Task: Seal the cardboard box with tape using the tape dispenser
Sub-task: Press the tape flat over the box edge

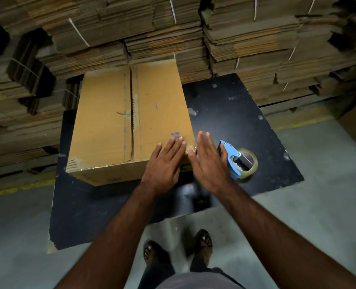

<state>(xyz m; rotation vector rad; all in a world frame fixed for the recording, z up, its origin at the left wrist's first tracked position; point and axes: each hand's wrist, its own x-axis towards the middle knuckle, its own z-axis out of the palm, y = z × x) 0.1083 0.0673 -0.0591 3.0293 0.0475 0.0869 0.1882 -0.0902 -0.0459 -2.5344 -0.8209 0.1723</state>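
Note:
A brown cardboard box [110, 122] lies on a black table [246, 126], its top flaps folded shut with the centre seam running away from me. My left hand [165, 161] rests flat, fingers spread, on the box's near right corner. Just off the box's right edge my right hand [209, 163] is open with straight fingers, slightly blurred, holding nothing. A blue tape dispenser [233, 159] with a roll of clear tape [251, 163] lies on the table right of my right hand, partly hidden by it.
Tall strapped stacks of flattened cardboard [173, 34] wall in the table at the back and left. Grey concrete floor [319, 205] with a yellow line surrounds the table. My sandalled feet [179, 249] stand at the near edge, by a notch in the tabletop.

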